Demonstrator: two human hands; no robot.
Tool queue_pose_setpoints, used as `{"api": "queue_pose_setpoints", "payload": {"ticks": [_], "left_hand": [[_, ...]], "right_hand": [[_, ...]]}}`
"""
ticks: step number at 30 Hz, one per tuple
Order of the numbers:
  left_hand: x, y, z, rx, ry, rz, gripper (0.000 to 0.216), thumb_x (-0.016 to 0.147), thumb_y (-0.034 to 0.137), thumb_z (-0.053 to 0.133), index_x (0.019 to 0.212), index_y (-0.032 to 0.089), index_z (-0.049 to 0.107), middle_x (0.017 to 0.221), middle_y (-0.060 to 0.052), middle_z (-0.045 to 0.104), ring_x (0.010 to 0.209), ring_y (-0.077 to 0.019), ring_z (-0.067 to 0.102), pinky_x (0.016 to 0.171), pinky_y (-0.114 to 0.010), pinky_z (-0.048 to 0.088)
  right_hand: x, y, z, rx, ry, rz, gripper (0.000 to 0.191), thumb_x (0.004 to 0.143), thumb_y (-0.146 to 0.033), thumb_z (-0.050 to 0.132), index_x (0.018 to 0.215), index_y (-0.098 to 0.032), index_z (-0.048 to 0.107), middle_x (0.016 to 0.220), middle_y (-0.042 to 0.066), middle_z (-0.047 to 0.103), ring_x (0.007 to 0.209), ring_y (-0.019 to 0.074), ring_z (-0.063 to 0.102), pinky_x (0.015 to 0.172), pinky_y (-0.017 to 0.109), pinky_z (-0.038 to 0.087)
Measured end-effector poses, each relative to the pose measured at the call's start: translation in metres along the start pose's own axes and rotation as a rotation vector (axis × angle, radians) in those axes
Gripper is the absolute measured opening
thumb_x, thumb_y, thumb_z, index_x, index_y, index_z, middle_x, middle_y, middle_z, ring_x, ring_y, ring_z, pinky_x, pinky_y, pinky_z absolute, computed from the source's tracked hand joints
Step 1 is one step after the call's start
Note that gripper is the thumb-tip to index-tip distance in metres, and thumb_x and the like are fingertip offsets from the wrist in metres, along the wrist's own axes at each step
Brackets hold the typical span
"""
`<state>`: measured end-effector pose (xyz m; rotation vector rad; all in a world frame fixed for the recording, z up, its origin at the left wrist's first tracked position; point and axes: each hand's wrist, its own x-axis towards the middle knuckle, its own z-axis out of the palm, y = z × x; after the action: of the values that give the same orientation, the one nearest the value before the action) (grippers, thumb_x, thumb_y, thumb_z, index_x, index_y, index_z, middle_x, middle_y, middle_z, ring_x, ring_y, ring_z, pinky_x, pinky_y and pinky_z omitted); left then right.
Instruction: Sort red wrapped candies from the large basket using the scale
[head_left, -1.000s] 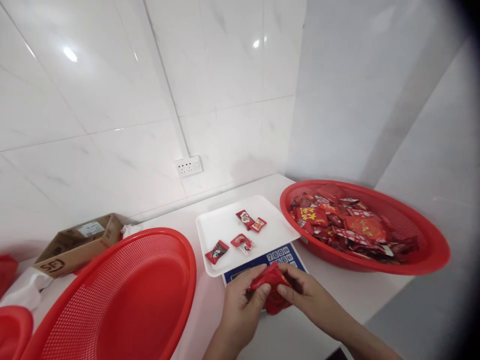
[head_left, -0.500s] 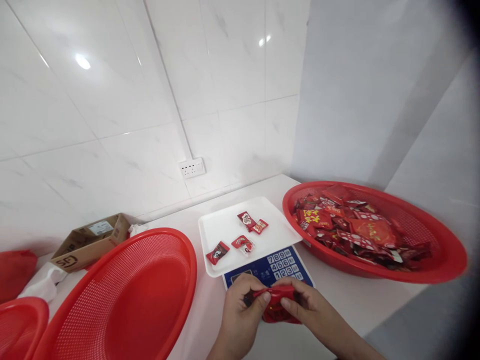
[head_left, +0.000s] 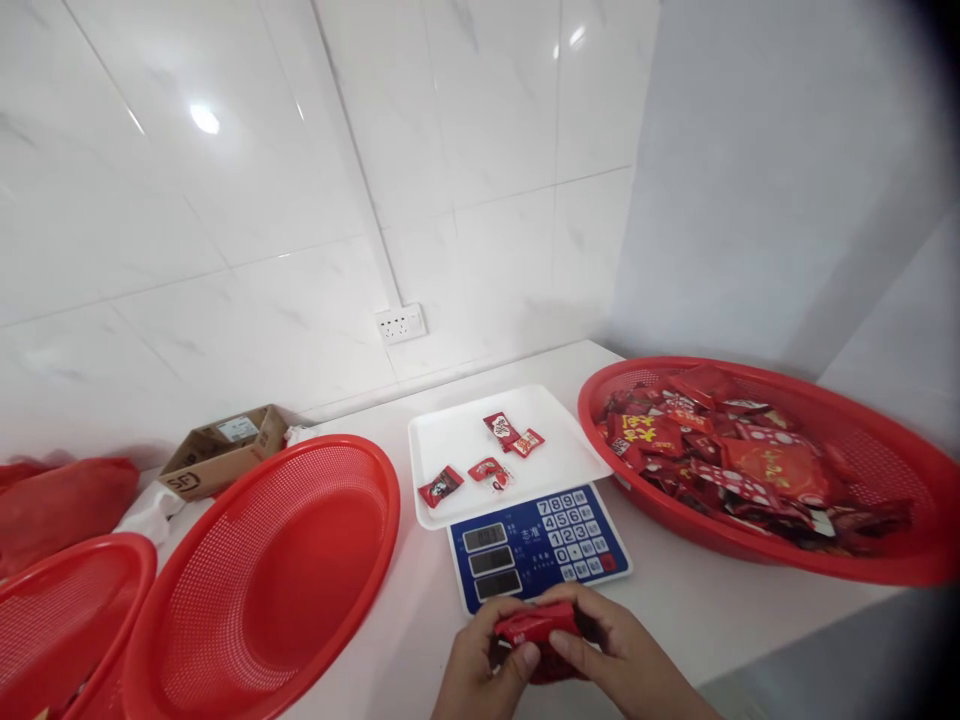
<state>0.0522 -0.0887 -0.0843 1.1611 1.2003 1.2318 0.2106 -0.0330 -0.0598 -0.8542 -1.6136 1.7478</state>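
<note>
Both hands meet at the bottom edge, in front of the scale. My left hand (head_left: pixel 480 672) and my right hand (head_left: pixel 611 660) pinch the same small red pouch (head_left: pixel 534 628) between thumbs and fingers, its top edge stretched between them. Behind them sits a blue-faced weighing scale (head_left: pixel 536 545) with a keypad. Its white tray (head_left: pixel 457 445) carries several red wrapped candies (head_left: pixel 491 470). To the right, a wide red basket (head_left: pixel 870 570) is heaped with red candy packets (head_left: pixel 720 455).
An empty red mesh basket (head_left: pixel 277 570) lies left of the scale, and another red basket (head_left: pixel 64 620) shows at the far left. A cardboard box (head_left: pixel 221 462) and red bags (head_left: pixel 64 500) stand by the tiled wall. A wall socket (head_left: pixel 400 323) sits above the counter.
Both hands have drawn back toward me with the pouch, uncovering the scale's keypad and displays. The view has shifted right and up a little. The candies on the tray lie as before.
</note>
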Motion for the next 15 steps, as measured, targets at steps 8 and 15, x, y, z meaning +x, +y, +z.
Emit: {"api": "queue_pose_setpoints", "payload": {"ticks": [8,15], "left_hand": [[0.005,0.032,-0.002,0.361,0.006,0.16,0.029,0.082,0.041,0.054,0.096,0.017,0.064,0.087,-0.009,0.066,0.078,-0.019,0.059,0.07,-0.029,0.047],[0.071,0.093,-0.016,0.942,0.073,0.348,0.023,0.087,0.022,0.044,0.101,0.021,0.063,0.1,-0.007,0.067,0.092,-0.0195,0.059,0.082,-0.032,0.046]], "right_hand": [[-0.004,-0.004,-0.012,-0.078,0.194,-0.016,0.035,0.074,-0.055,0.056,0.071,-0.021,0.062,0.068,0.001,0.06,0.066,0.0192,0.057,0.062,0.029,0.047],[-0.011,-0.002,-0.019,0.087,0.309,0.079,0.038,0.066,-0.059,0.061,0.068,-0.021,0.061,0.062,0.0,0.06,0.058,0.0177,0.054,0.055,0.027,0.044]]}}
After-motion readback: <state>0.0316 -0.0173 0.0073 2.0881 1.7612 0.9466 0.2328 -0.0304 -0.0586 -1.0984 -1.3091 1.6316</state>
